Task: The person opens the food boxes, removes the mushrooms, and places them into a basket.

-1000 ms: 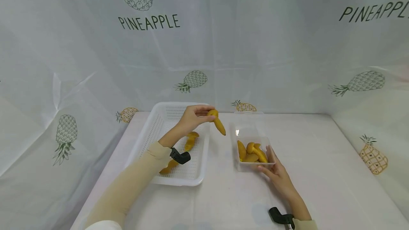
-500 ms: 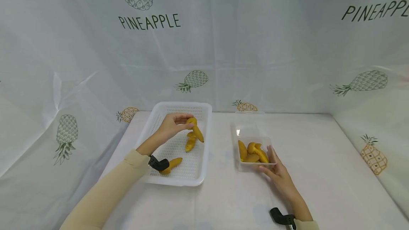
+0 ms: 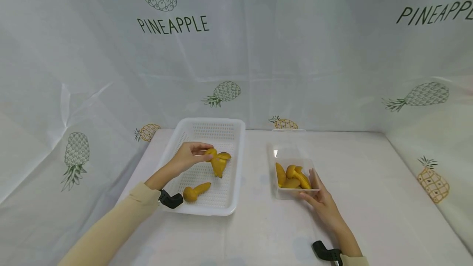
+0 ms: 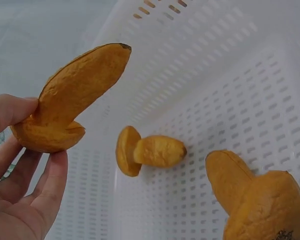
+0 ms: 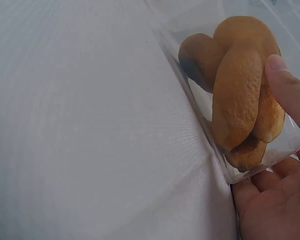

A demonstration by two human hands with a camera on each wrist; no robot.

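My left hand (image 3: 186, 158) pinches a yellow-brown mushroom (image 4: 80, 85) by its cap, thumb on one side and fingers on the other. The stem points away from the palm. Under it, in the white perforated basket (image 3: 239, 171), lie two more such mushrooms: one by the far wall (image 4: 162, 151) in the left wrist view and another (image 3: 196, 192) near the front. To the right, a clear plastic box (image 3: 288, 194) contains several mushrooms (image 5: 237, 95). My right hand (image 3: 324, 205) grips its near right corner, the thumb along the front wall and the fingers around the side.
The box's clear lid (image 3: 287, 145) lies opened backward behind it. Both containers stand on a white-covered table (image 3: 255, 233), with a gap between them. Behind hangs a pale curtain (image 3: 314, 52) printed with pineapples. A black camera mount (image 3: 171, 199) sits on the left wrist.
My left hand has drawn back leftward and down with the mushroom, from the basket's right edge to above its middle. The right hand and the box have stayed in place.
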